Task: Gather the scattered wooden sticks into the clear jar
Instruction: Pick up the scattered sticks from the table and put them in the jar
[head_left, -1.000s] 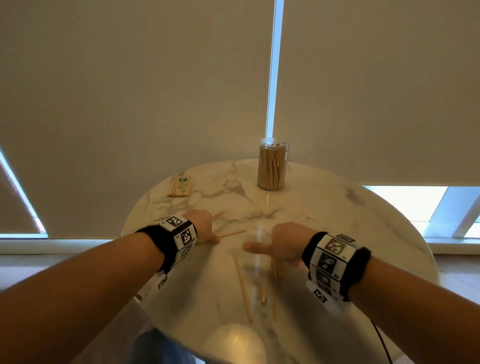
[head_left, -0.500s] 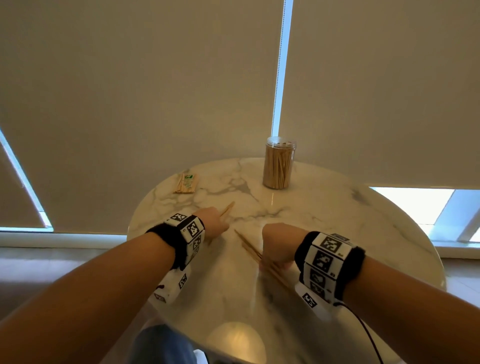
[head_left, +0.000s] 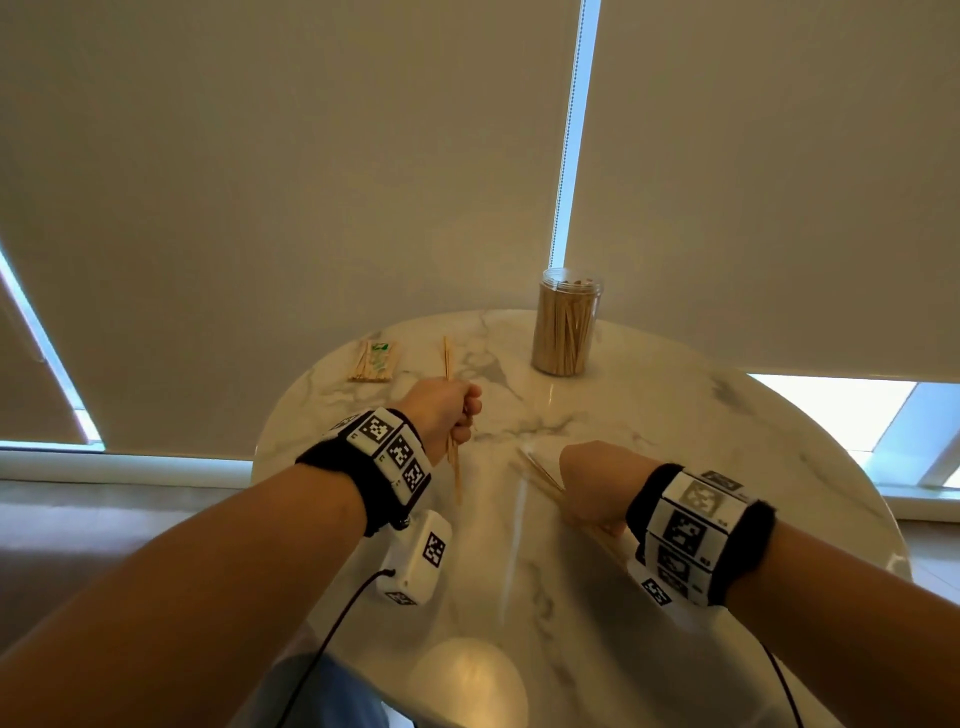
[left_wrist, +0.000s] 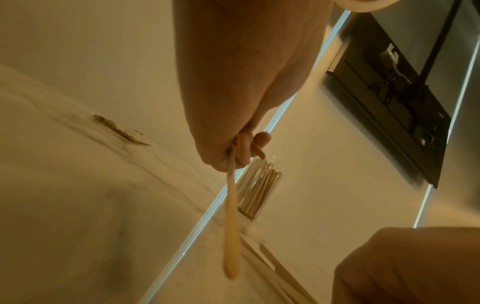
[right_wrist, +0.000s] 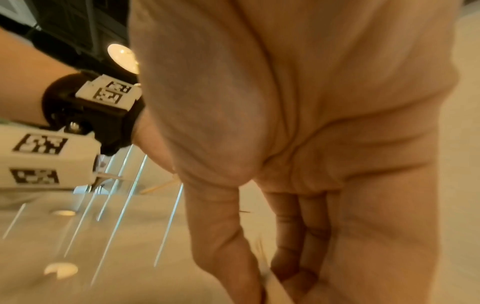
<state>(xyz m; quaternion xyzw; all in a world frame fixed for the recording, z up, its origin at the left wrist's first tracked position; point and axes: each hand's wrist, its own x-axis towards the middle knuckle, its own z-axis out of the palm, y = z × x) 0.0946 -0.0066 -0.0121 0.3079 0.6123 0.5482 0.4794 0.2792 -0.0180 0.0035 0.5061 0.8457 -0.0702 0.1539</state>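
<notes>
The clear jar (head_left: 566, 325), packed with upright wooden sticks, stands at the far side of the round marble table (head_left: 727, 467); it also shows in the left wrist view (left_wrist: 259, 185). My left hand (head_left: 447, 410) grips a few wooden sticks (head_left: 453, 457) that poke out above and below the fist, lifted off the table. In the left wrist view the sticks (left_wrist: 231, 226) hang from the curled fingers. My right hand (head_left: 597, 483) is curled round another bundle of sticks (head_left: 540, 475) that slants across the tabletop. In the right wrist view the right hand (right_wrist: 272, 267) has its fingers folded in.
A small flat packet of sticks with a green label (head_left: 375, 361) lies at the table's far left. Closed roller blinds hang behind the table. A wrist camera box with its cable (head_left: 415, 561) dangles under my left wrist.
My left hand has lifted and turned its sticks upright and moved toward the far left. My right hand has kept its bundle, shifting slightly right. The head view has tipped.
</notes>
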